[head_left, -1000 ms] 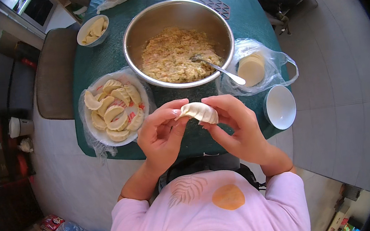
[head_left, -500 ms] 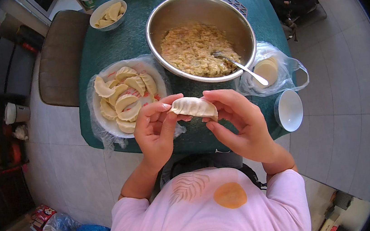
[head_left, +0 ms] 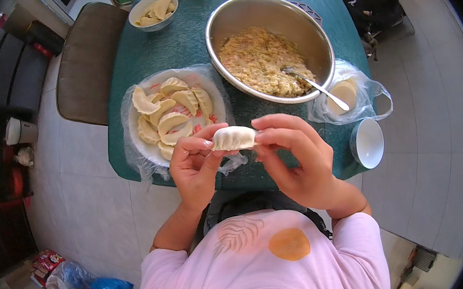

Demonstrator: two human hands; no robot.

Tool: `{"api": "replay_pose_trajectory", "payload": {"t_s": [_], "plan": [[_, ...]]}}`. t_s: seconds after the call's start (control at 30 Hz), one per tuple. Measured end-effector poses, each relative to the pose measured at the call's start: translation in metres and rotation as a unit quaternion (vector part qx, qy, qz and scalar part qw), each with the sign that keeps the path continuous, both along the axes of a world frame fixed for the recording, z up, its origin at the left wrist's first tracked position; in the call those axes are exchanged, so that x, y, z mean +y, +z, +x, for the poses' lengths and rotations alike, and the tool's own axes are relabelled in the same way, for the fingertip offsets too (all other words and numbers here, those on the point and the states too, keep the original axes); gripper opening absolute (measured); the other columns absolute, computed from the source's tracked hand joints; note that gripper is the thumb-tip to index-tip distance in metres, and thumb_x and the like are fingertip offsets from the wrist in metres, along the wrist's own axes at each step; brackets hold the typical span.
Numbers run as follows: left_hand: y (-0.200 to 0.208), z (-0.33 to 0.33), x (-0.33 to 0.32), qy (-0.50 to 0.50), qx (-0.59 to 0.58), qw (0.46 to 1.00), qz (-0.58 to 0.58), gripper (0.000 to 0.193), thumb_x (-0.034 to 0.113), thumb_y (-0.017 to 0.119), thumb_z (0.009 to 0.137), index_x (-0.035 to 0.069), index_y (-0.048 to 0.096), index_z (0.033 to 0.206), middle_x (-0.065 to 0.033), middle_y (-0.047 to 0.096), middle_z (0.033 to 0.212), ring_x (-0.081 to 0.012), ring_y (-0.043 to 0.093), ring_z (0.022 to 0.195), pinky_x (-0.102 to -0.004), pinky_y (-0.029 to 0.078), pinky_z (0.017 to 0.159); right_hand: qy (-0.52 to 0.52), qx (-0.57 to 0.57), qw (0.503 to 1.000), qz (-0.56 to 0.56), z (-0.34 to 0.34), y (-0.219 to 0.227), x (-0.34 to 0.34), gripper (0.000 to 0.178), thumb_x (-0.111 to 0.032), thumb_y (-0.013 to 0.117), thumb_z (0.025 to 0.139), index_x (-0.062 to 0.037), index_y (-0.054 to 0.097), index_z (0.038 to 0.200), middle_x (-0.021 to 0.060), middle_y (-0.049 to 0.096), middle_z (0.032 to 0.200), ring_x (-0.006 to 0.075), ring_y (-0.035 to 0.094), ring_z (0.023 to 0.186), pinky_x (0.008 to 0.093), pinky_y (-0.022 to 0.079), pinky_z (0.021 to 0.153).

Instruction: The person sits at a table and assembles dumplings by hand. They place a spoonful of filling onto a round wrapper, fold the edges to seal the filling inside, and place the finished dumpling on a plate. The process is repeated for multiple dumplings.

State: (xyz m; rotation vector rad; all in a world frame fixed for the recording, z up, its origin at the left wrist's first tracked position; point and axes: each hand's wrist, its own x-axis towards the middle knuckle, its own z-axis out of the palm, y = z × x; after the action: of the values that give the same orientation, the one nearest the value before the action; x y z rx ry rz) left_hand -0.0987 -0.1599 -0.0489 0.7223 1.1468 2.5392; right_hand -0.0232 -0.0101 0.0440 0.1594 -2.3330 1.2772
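Between my two hands, above the table's near edge, is a pale pleated dumpling. My left hand pinches its left end with thumb and fingers. At the opposite end, my right hand grips the dumpling's tip between thumb and fingertips. Just beyond my left hand, several finished dumplings lie on a plate lined with clear plastic. A steel bowl farther off contains minced filling, with a metal spoon leaning in it. To its right, round wrappers sit inside a clear plastic bag.
A small white bowl lies tipped at the table's right edge. Another bowl with folded dough pieces stands at the far left. The green-covered table has a brown chair on its left side.
My right fingers have closed in on the dumpling's right end, and it looks shorter and more level between my hands. The view has shifted slightly, so the table things appear farther right.
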Motion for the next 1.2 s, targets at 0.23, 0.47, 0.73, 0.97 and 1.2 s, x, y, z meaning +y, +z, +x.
{"api": "replay_pose_trajectory", "payload": {"t_s": [0.23,0.47,0.73,0.97,1.2], "plan": [[0.006,0.010,-0.017,-0.060,-0.073,0.994,-0.055,0.027,-0.010,0.056,0.085,0.003,0.047,0.107,-0.0181,0.054,0.120,-0.0201,0.057,0.106,-0.0318,0.050,0.088,0.062,-0.168,0.963,-0.200,0.007,-0.012,-0.003,0.039,0.007,0.062,0.081,-0.0011,0.048,0.115,0.0133,0.057,0.112,0.0197,0.063,0.095,0.0291,0.053,0.077],[0.010,0.021,-0.050,-0.114,0.013,0.961,-0.253,0.035,-0.009,0.061,0.081,0.000,0.049,0.113,-0.0139,0.052,0.120,-0.0145,0.058,0.099,-0.0277,0.050,0.084,0.161,-0.355,0.903,-0.180,0.006,-0.038,-0.011,0.047,-0.006,0.068,0.081,-0.0040,0.045,0.123,0.0107,0.062,0.098,0.0148,0.062,0.092,0.0292,0.052,0.074],[0.011,0.030,-0.079,0.075,0.007,0.983,-0.167,0.031,-0.005,0.059,0.084,0.004,0.049,0.111,-0.0169,0.052,0.119,-0.0185,0.061,0.088,-0.0298,0.050,0.076,0.129,-0.332,0.909,-0.218,-0.050,-0.045,-0.014,0.034,-0.016,0.071,0.081,0.0019,0.056,0.106,0.0059,0.063,0.088,0.0083,0.059,0.079,0.0257,0.050,0.066],[0.014,0.031,-0.097,0.117,-0.018,0.979,-0.168,0.021,-0.004,0.056,0.086,0.003,0.051,0.105,-0.0165,0.056,0.113,-0.0188,0.061,0.086,-0.0307,0.049,0.076,0.074,-0.279,0.948,0.132,-0.183,-0.041,-0.011,0.035,-0.020,0.069,0.079,0.0016,0.058,0.105,0.0164,0.065,0.094,0.0256,0.064,0.089,0.0343,0.050,0.076],[0.006,0.035,-0.121,0.134,-0.019,0.976,-0.170,0.016,-0.005,0.055,0.088,0.001,0.053,0.102,-0.0157,0.056,0.112,-0.0183,0.060,0.088,-0.0309,0.048,0.081,0.325,-0.136,0.791,0.501,-0.224,-0.026,-0.020,0.026,-0.004,0.059,0.076,-0.0014,0.056,0.102,0.0136,0.059,0.101,0.0321,0.058,0.097,0.0410,0.047,0.083]]}}
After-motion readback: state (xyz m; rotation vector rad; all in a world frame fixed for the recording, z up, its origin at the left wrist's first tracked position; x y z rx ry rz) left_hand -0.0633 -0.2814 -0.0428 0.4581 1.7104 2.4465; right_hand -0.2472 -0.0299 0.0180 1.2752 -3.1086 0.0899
